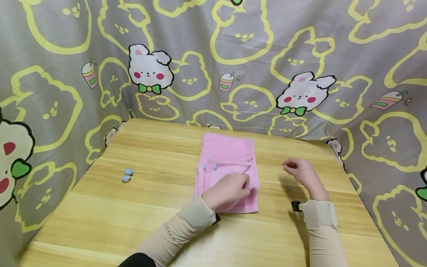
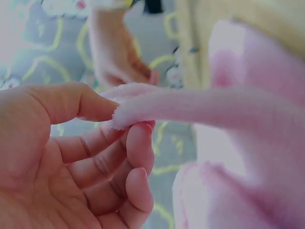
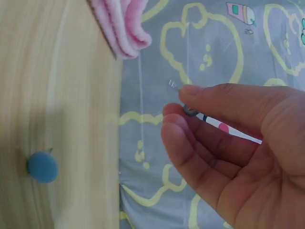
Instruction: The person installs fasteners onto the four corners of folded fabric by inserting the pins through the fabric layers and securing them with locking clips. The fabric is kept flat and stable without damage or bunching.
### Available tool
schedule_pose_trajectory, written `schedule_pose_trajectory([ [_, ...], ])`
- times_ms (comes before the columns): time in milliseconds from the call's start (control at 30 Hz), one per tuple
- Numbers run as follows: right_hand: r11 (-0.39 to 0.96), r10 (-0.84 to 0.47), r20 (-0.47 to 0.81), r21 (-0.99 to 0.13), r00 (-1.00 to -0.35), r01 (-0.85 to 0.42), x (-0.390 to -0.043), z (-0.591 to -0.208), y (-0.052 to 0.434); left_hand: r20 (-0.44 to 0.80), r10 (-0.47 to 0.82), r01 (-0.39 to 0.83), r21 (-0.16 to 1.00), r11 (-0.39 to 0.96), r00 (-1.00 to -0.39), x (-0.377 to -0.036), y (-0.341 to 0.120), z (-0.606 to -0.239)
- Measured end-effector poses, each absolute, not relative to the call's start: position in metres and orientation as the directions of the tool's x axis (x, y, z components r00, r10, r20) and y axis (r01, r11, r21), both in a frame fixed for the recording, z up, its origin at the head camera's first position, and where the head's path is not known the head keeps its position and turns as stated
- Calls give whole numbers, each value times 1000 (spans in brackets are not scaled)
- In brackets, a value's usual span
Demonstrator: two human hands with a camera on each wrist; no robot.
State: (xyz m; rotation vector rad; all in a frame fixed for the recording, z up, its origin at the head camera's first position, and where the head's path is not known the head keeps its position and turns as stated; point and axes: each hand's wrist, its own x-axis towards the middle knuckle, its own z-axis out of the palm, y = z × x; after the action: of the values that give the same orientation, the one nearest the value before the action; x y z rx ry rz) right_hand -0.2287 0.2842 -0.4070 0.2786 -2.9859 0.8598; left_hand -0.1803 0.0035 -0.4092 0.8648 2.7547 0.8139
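Observation:
A pink towel (image 1: 230,148) lies folded on the wooden table. My left hand (image 1: 228,187) pinches an edge of it between thumb and fingers, and the lifted fold (image 2: 162,107) shows in the left wrist view. To the right of the towel, raised over the table, my right hand (image 1: 304,177) pinches a small pin (image 3: 190,111); its metal tip protrudes past the thumb, and the fingers hide much of it. A round blue-headed pin (image 3: 43,167) lies on the table near that hand. Two small blue heads, including this blue head (image 1: 215,167), sit on the towel.
Two more blue pieces, a rear one (image 1: 128,171) and a front one (image 1: 126,178), lie close together on the left of the table (image 1: 160,148). A grey patterned curtain (image 1: 193,37) hangs behind and along both sides.

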Motion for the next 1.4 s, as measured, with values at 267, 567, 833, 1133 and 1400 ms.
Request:
schedule_pose_trajectory([
  [267,816,-168,169,-529,-971,-233,-222,-397,271,66,496,421,632,650,-866,-202,-23,-392],
  [567,672,-301,464,-517,-833,-531,-211,-393,226,131,412,383,683,621,-902,-215,-39,-387],
  [833,563,-405,552,-478,-729,-674,-207,-403,193,172,386,387,707,593,-906,-216,-40,-386],
  [1133,559,-439,562,-440,-701,-702,-206,-413,174,176,394,384,742,549,-902,-213,-41,-383],
  [1400,563,-408,598,-431,-690,-706,-205,-418,169,199,422,427,709,561,-884,-208,-39,-379],
])
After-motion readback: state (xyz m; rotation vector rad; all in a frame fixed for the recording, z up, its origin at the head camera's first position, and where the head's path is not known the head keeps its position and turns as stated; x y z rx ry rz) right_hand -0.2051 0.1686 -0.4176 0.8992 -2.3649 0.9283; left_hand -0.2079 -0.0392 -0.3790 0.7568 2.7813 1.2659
